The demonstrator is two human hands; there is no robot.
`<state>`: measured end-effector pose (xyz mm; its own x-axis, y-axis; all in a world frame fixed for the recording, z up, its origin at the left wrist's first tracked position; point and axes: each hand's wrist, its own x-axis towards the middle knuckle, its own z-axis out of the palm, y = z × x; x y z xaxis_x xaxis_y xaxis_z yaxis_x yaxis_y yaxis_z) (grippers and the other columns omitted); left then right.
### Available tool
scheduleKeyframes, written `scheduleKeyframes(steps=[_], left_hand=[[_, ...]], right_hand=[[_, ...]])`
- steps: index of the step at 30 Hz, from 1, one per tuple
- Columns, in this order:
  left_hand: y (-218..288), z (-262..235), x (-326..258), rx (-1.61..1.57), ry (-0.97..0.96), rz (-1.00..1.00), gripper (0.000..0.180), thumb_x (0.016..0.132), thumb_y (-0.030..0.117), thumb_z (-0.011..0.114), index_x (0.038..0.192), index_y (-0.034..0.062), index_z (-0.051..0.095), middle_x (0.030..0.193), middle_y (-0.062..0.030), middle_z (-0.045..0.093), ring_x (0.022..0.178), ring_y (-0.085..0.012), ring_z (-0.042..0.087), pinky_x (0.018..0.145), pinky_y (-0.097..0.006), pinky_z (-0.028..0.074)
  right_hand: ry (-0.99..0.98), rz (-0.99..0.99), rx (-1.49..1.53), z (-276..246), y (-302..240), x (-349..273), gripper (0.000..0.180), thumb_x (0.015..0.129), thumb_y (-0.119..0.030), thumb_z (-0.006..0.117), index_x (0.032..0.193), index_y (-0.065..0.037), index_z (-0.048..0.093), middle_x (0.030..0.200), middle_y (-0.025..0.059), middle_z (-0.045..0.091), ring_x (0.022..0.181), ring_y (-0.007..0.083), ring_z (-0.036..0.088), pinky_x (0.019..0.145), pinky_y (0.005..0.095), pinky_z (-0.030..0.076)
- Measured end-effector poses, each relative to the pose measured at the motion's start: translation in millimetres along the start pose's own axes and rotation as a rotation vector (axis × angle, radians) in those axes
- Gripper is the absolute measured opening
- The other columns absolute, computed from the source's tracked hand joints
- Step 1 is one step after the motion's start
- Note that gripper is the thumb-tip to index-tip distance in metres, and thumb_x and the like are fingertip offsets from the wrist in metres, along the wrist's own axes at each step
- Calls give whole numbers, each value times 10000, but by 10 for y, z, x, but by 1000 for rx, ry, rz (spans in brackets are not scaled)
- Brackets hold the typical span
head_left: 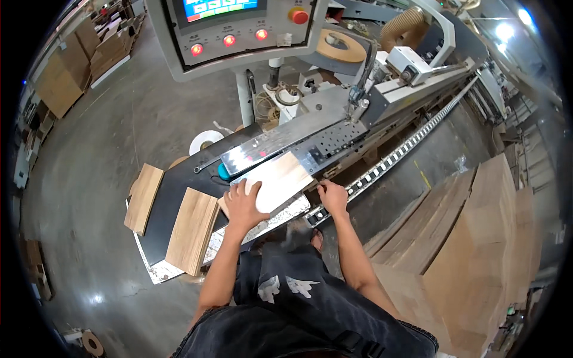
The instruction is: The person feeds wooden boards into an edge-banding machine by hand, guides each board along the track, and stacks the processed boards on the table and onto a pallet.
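Note:
A light wood-grain board [279, 179] lies at a slant on the machine's infeed table, beside a long metal guide [280, 140]. Over the board's left end my left hand [243, 206] rests with fingers spread and thumb apart. At its right corner is my right hand [333, 197], its fingers curled closed; what they pinch, if anything, is hidden. Left of my left hand, a small stack of wood-grain boards [192, 230] sits on the black tabletop [170, 206]. Farther left, more boards [143, 200] lie at the table's edge.
A control panel [239, 62] with lit red buttons overhangs the far side. A roller track [394, 155] runs away to the right. Large stacked brown panels [459, 250] stand close on my right. A wrench [209, 165] and a teal round object [224, 171] lie by the guide.

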<state>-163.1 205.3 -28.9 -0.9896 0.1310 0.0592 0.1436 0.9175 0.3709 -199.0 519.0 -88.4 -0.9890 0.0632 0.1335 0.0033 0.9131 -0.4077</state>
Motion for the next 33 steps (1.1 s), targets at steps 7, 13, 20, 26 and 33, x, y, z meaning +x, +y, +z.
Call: scheduleKeyframes(steps=[7, 13, 20, 26, 33], left_hand=[[334, 256, 434, -47, -123, -3, 1003, 542, 424, 962, 1451, 222, 591, 1607, -226, 370, 1453, -484, 328, 1153, -682, 256], [431, 338, 581, -15, -100, 25, 983, 603, 379, 963, 1483, 207, 560, 1592, -241, 361, 1464, -471, 323, 1164, -740, 211], [449, 382, 645, 12, -100, -10, 925, 687, 332, 941, 1509, 173, 549, 1591, -211, 376, 1495, -422, 312, 1167, -702, 264], [457, 353, 645, 3, -111, -20, 934, 702, 308, 930, 1534, 168, 529, 1644, -233, 324, 1546, -446, 257, 1157, -731, 273], [499, 307, 684, 26, -127, -30, 949, 689, 341, 927, 1535, 183, 530, 1672, -237, 308, 1551, -458, 275, 1162, -715, 303]], right_hand=[[20, 63, 20, -36, -50, 33, 219, 946, -238, 694, 1024, -54, 784, 960, 177, 777, 860, 394, 722, 813, 487, 551], [22, 86, 39, -20, -10, 67, 214, 945, -234, 682, 1027, -61, 778, 989, 163, 777, 879, 387, 715, 825, 490, 541], [-88, 128, 42, -18, 5, 72, 286, 931, -232, 700, 1147, -50, 743, 1158, 167, 754, 1000, 387, 693, 909, 485, 516], [42, 43, 73, 107, -601, -191, 899, 819, -227, 859, 1482, 176, 404, 1615, 419, 268, 1454, 556, 368, 1191, 553, 346], [-69, -45, 273, 419, -998, -303, 1165, 771, -242, 927, 1478, 296, 172, 1617, 500, -55, 1510, 633, 153, 1229, 598, 266]])
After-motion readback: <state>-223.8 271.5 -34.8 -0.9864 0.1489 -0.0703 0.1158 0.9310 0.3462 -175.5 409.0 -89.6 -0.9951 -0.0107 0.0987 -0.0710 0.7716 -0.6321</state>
